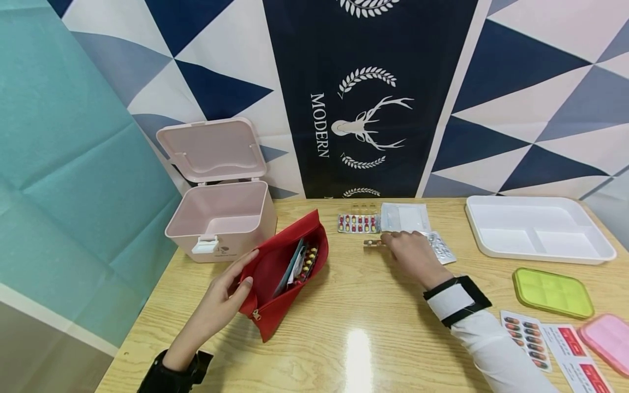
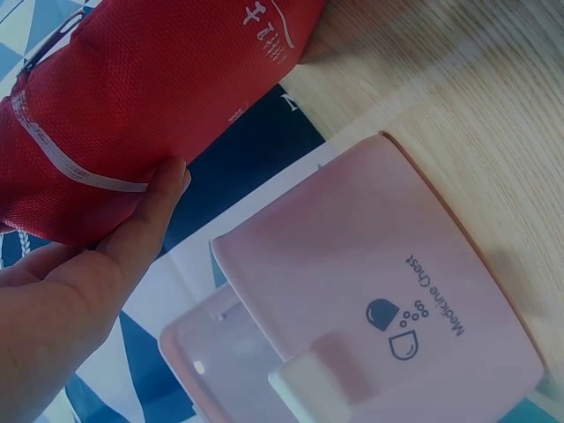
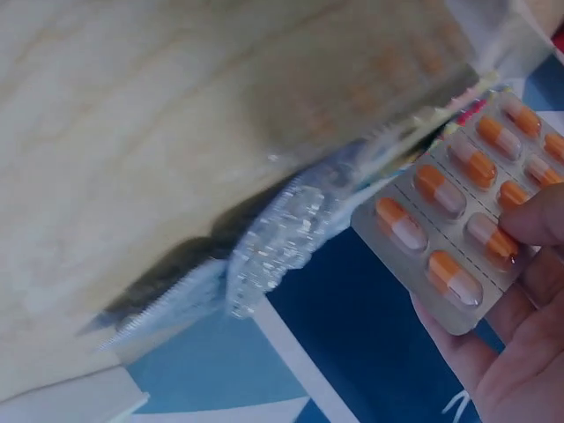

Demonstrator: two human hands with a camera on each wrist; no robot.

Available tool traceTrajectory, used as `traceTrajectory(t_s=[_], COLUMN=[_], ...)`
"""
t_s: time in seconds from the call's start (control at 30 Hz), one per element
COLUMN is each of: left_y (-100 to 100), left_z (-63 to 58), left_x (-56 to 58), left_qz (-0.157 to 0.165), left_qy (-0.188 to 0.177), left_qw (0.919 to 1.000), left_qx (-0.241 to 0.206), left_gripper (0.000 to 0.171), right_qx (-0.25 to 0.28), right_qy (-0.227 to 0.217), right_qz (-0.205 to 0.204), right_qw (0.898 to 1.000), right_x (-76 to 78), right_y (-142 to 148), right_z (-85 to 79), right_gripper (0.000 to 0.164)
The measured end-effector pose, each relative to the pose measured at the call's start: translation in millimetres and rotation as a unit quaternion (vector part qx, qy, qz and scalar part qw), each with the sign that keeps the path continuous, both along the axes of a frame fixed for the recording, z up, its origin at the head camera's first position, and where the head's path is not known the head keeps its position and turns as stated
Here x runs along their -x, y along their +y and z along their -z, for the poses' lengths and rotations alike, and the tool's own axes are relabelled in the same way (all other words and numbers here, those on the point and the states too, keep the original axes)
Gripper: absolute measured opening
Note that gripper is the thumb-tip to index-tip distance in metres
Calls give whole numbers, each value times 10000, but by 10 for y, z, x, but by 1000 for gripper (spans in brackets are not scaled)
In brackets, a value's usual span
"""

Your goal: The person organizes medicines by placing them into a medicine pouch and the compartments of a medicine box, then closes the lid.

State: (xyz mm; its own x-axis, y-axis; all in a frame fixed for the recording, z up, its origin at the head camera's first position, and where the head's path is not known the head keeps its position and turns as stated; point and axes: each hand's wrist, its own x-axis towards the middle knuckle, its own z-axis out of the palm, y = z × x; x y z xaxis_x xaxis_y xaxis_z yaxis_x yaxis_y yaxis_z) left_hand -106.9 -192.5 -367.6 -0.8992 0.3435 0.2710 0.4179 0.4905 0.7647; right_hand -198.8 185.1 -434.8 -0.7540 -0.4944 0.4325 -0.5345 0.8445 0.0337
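Observation:
My left hand (image 1: 221, 300) holds a red zip pouch (image 1: 260, 273) by its near left side, thumb at the rim and fingers on the outside. The pouch gapes wide, and inside stand blister packs (image 1: 308, 262) with yellow capsules beside some flat packets. In the right wrist view, my right hand (image 3: 529, 335) pinches a blister pack of orange-and-white capsules (image 3: 441, 189), thumb on the capsule side. The head view shows this pack (image 1: 373, 243) almost edge-on, just above the table. Close by lie a red-and-yellow capsule blister (image 1: 358, 222), a white packet (image 1: 405, 217) and a silver blister (image 1: 441, 248).
A pink medicine chest (image 1: 265, 218) stands at the back left, lid raised. At the right are a white divided tray (image 1: 545, 255), a green pill case (image 1: 552, 292), a pink case (image 1: 609, 341), another capsule blister (image 1: 526, 338) and red-and-white packs (image 1: 572, 349). A patterned backdrop closes the rear.

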Motion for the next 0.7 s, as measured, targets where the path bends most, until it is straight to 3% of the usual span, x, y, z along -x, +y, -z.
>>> traceTrajectory(t_s=[0.37,0.7], left_y=[-9,-9], left_z=[-30,-57], left_x=[24,22], left_qz=[30,27], left_qy=[-95,-53], left_qw=[9999,10000], left_qx=[-34,-3], left_gripper=[47,47], right_qx=[175,437], right_qy=[453,1256], right_qz=[-86,-683], right_qw=[9988,9888], right_x=[-117,-247], right_y=[-215,-548], right_z=[-365,-633], right_gripper=[20,21])
